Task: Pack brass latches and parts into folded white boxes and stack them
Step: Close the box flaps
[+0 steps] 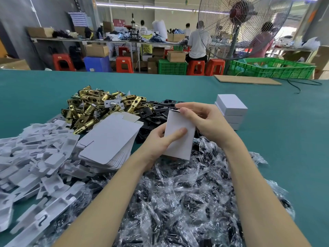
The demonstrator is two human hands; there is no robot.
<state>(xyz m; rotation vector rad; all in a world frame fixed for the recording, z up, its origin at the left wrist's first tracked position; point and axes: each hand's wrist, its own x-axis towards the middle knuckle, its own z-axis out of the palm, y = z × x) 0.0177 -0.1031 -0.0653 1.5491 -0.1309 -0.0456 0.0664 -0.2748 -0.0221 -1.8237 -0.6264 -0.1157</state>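
My left hand (161,139) grips a folded white box (179,138) from the left, thumb across its front. At the box's top end my right hand (201,120) pinches the opening, where a dark part shows. Behind the hands lies a heap of brass latches (92,107) and a spread of black plates (156,111). A stack of flat white box blanks (108,143) leans to the left of my hands. A short stack of closed white boxes (231,109) stands to the right.
White plastic inserts (35,163) pile up at the left. Clear bags of dark parts (178,202) cover the near table. The green table top (284,139) runs right. A cardboard sheet (247,80), a fan (240,24) and a green crate (270,67) stand beyond.
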